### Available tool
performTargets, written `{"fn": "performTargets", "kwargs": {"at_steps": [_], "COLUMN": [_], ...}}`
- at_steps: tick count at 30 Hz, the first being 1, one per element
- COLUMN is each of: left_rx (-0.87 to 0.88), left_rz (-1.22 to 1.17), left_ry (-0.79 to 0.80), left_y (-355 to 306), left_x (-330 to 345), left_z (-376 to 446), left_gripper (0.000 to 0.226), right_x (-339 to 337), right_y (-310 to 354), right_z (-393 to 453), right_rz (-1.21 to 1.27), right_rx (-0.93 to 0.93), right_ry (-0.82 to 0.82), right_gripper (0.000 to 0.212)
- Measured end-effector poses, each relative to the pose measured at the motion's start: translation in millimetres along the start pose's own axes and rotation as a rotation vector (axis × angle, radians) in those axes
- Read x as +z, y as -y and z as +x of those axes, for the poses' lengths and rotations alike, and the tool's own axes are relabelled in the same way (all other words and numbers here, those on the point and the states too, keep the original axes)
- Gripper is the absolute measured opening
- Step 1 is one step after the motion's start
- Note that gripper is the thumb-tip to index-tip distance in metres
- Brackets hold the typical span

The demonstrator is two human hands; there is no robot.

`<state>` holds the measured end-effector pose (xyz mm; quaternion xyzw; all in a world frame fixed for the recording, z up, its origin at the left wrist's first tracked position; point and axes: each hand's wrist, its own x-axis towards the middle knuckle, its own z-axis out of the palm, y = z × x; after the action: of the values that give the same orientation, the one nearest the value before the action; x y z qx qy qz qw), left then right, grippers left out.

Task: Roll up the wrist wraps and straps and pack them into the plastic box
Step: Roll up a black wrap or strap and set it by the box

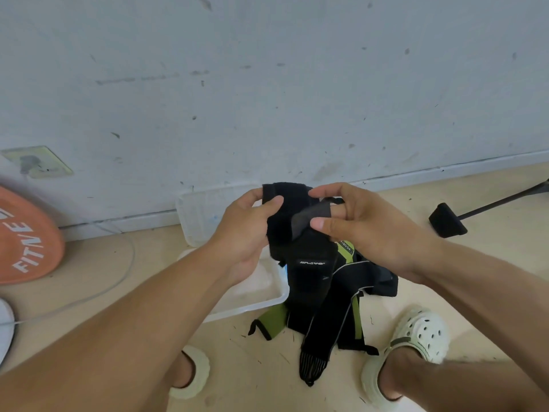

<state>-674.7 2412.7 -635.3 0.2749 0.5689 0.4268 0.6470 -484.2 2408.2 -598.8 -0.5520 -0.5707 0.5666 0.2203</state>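
My left hand [248, 233] grips the top left edge of a black wrist wrap [309, 269], thumb over its front. My right hand [361, 224] pinches the wrap's grey inner flap [310, 217] between thumb and fingers. The wrap hangs down from both hands, its striped end [312, 367] trailing near the floor. Under it lies a pile of black and green straps [353, 307] on the floor. The clear plastic box [261, 295] sits on the floor below my left hand, with its lid [202, 215] leaning against the wall behind.
An orange disc [26, 239] with white letters leans at the left wall, below a wall socket [37, 162] with a thin cable [118, 281]. A black stand foot [447, 221] lies at the right. My feet in pale clogs [416, 346] flank the pile.
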Motion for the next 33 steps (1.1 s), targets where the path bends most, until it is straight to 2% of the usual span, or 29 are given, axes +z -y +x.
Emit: {"fn": "performTargets", "kwargs": {"at_steps": [5,8,13,19,25,33], "left_rx": [-0.038,-0.085,-0.059,-0.026,0.026,0.042], "left_rz": [-0.038,-0.074,-0.064,-0.045,-0.021,-0.027], "left_ry": [-0.006,0.025,0.04,0.079,0.187,0.236], "left_y": [0,-1,0,-1,-1,3], "left_x": [0,1,2,4,7,10], "left_z": [2,0,-2,-6,-9,-9], "left_gripper": [0.025,0.023,0.02,0.019,0.026,0.031], "right_x": [4,5,6,4,3,1], "right_y": [0,1,3,-2,2,5], "right_z": [-3,-5,-6,-2,-3,-1], "right_rz": [0.029,0.051,0.064,-0.134,-0.095,-0.071], "right_rx": [-0.016,-0.03,-0.099,-0.164,-0.189,-0.215], "right_ry": [-0.081,-0.07,-0.093,-0.257,-0.298,-0.327], "right_gripper": [0.042,0.032,0.01,0.009,0.016,0.012]}}
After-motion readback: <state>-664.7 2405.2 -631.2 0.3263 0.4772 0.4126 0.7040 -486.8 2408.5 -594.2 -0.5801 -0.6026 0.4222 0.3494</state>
